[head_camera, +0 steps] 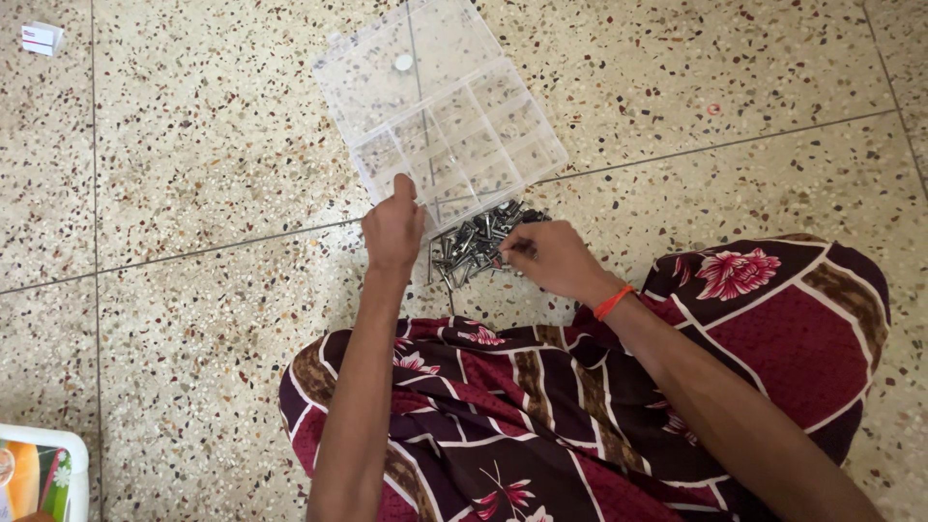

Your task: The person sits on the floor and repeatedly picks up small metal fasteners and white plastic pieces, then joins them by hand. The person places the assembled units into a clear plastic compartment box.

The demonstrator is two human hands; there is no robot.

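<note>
Clear plastic organiser box (440, 106) holding screws, left hand (392, 230) grip curled at its edge, right hand (553, 257) pinching screw pile (478, 242).

Clear glossy plastic organiser box (440, 106); probably metal screws (478, 242).

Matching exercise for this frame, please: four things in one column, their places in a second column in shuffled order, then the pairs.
1. clear plastic compartment box
2. pile of small metal screws
3. orange thread wristband
4. small white carton

A. top left corner of floor
B. on right wrist
C. open, beyond both hands
D. between the hands

Pairs: 1-C, 2-D, 3-B, 4-A
</note>
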